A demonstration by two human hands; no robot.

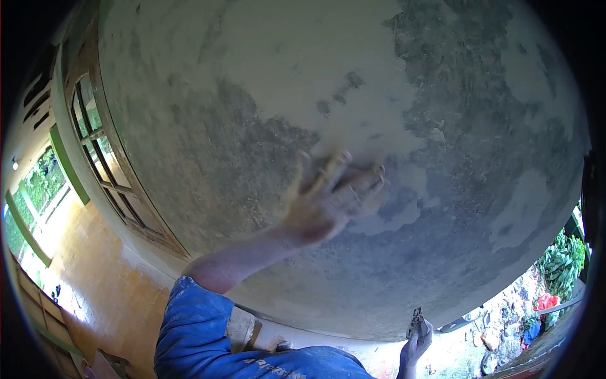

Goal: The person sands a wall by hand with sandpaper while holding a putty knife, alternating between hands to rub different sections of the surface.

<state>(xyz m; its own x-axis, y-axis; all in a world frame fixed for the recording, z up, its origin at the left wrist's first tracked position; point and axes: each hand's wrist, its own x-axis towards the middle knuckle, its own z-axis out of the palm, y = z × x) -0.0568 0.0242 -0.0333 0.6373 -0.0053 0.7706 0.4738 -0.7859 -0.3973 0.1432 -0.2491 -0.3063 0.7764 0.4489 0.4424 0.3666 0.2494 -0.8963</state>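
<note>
My left hand (pixel 328 205) is pressed flat against a grey plastered wall (pixel 328 82), fingers spread and coated in pale dust. Nothing shows between the palm and the wall. Its bare forearm runs down-left into a blue sleeve (pixel 196 328). The wall around it is patchy, with lighter dry areas and darker damp ones. My right hand (pixel 418 338) is low at the bottom edge, away from the wall, with its fingers closed around a small dark object (pixel 416 318) that I cannot identify.
A wooden-framed window (pixel 95 145) is set in the wall on the left, above an orange tiled floor (pixel 107 278). At the lower right lie rubble and stones (pixel 492 338), a red item (pixel 546 302) and green plants (pixel 562 265).
</note>
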